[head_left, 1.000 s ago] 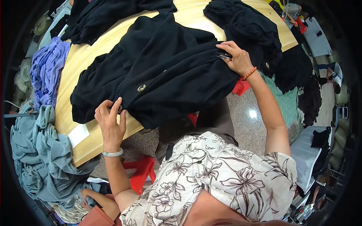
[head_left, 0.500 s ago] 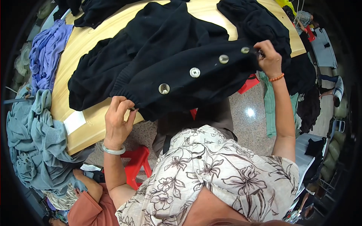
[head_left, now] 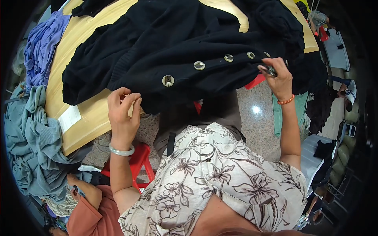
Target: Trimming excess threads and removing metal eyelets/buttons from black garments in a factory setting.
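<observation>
Both bare hands work at a black knitted cardigan, which lies across a pale wooden table and droops over its near edge toward the person's lap. The left hand, wearing a pale bangle, is at the ribbed hem, with fingers bent and thumb and forefinger tips close together; whether cloth is caught between them cannot be told. The right hand, with an orange beaded bracelet, curls around a small dark tool beside the far end of a row of large, shiny buttons that slants across the cardigan between the hands. Near the table's near left corner lies a white slip of paper. Along the left edge, a purple garment sits farther up and a grey-blue knit heap nearer. More black clothing covers the far right corner. Beneath the near edge stands a red stool.
</observation>
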`<state>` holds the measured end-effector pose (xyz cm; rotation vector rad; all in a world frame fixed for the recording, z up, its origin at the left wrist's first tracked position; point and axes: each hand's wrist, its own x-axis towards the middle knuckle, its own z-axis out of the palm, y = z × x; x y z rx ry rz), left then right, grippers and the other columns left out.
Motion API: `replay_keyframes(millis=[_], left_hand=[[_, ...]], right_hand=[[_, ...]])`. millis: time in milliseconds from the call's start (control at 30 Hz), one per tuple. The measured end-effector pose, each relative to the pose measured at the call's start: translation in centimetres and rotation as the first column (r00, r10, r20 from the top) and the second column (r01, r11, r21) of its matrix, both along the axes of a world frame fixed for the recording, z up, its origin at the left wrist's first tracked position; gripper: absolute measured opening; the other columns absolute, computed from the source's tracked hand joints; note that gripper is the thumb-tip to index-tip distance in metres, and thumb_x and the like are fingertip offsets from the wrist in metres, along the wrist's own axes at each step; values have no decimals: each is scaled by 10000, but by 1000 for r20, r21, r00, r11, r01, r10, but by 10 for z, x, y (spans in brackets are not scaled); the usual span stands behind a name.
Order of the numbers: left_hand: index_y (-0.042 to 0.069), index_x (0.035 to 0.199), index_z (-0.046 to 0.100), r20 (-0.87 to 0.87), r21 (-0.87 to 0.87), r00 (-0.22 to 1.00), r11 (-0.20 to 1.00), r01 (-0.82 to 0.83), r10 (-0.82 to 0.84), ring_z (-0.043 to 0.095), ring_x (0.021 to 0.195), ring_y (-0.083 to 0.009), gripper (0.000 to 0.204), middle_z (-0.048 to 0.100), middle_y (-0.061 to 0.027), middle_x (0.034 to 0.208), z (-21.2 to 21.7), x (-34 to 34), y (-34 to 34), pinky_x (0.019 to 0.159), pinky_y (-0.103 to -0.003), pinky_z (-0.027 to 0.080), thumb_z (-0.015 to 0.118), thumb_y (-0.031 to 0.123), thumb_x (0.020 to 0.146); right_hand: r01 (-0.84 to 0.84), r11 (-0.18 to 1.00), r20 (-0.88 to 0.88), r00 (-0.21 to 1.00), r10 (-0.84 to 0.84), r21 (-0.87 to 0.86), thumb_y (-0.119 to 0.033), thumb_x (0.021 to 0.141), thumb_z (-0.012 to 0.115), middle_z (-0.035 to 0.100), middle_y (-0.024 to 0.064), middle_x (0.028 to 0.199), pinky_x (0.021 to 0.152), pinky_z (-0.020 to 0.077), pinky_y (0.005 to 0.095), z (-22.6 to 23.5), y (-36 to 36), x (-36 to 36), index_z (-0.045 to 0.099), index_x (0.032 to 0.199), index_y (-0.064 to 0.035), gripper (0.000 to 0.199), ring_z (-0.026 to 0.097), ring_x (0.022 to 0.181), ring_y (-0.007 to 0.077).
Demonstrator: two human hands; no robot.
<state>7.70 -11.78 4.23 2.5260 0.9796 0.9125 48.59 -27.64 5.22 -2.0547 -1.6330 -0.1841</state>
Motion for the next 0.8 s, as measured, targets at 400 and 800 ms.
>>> replay_keyframes(millis=[400,800], left_hand=[[60,1038,661,-100,101,989,988,117,-107,521,956,-289,308,548,-116,1076,9,85,-17,808,-397,403,735,37,739],[28,875,647,193,-2,971,990,142,-139,558,863,-264,233,617,-101,917,1,74,-23,738,-342,445,702,-116,701]], right_hand=[[-72,994,-203,978,55,-78,-103,779,780,616,58,827,610,500,281,-13,-6,-45,676,974,-61,225,638,700,185],[-175,978,-340,932,128,-114,-125,760,785,611,67,857,616,497,305,-13,-9,-62,665,1023,-63,296,642,719,204]])
